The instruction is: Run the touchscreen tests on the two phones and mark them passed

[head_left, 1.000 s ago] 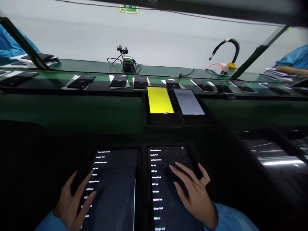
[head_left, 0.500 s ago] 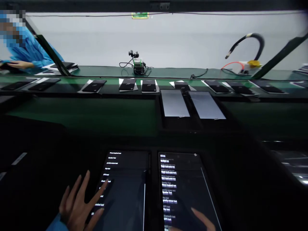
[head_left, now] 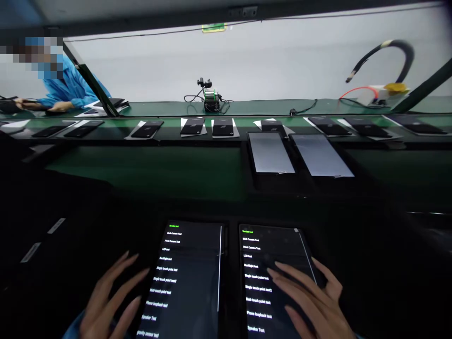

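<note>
Two dark tablets lie side by side in front of me, each showing a white menu list with a green top line. My left hand (head_left: 108,301) hovers with fingers spread at the left edge of the left tablet (head_left: 189,278). My right hand (head_left: 312,301) rests with fingers spread over the lower right of the right tablet (head_left: 271,249). Neither hand holds anything. Farther back, two more tablets (head_left: 270,151) (head_left: 321,154) lie with pale grey lit screens.
A green belt (head_left: 148,167) runs across, with a row of dark phones (head_left: 192,126) on white sheets along its far side. A small camera rig (head_left: 211,96) and a curved black hose (head_left: 386,52) stand behind. A person in blue (head_left: 72,89) works at far left.
Both menu lists have scrolled to their tops. My right hand has come back up onto the right tablet. The view has shifted left; the yellow screen turned grey.
</note>
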Demonstrator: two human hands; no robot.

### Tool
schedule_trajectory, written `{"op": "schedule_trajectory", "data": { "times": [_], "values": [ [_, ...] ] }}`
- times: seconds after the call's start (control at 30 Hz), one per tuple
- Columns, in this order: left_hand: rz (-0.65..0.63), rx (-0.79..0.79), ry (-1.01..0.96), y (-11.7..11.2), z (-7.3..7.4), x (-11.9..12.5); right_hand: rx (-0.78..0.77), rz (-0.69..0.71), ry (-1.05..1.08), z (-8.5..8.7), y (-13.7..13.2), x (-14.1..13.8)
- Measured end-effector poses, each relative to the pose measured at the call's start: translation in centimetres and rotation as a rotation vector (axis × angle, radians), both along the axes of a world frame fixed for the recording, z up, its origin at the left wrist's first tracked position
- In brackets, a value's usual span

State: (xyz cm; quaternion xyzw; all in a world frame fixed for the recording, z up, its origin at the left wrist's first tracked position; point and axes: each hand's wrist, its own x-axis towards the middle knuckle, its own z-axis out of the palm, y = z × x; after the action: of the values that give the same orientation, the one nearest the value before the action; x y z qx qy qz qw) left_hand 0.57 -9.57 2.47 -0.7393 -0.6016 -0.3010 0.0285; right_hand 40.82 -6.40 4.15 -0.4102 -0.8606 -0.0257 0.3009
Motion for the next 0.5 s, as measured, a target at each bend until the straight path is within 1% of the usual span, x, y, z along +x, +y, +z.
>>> {"op": "schedule_trajectory", "data": {
  "times": [0.07,0.13,0.2,0.27,0.33,0.4,0.5],
  "values": [
    [0.029,0.013,-0.070,2.5,-0.1,2.1,-0.016,-0.016,-0.031,-0.7,0.7,0.6],
    [0.086,-0.054,-0.089,4.1,-1.1,3.2,-0.061,-0.061,-0.037,-1.4,1.1,1.1],
    [0.131,-0.116,-0.070,4.8,-2.2,3.4,-0.101,-0.124,-0.007,-1.9,1.2,1.6],
    [0.140,-0.116,-0.038,4.7,-2.9,3.1,-0.135,-0.170,0.031,-2.2,1.1,1.8],
    [0.117,-0.065,-0.023,4.3,-2.8,2.9,-0.163,-0.199,0.058,-2.4,1.0,2.0],
    [0.106,-0.019,-0.025,4.0,-2.0,2.9,-0.189,-0.227,0.080,-2.4,0.9,2.1],
    [0.037,0.075,-0.035,3.9,-0.8,2.9,-0.207,-0.249,0.111,-2.4,1.0,2.2]
  ]
}}
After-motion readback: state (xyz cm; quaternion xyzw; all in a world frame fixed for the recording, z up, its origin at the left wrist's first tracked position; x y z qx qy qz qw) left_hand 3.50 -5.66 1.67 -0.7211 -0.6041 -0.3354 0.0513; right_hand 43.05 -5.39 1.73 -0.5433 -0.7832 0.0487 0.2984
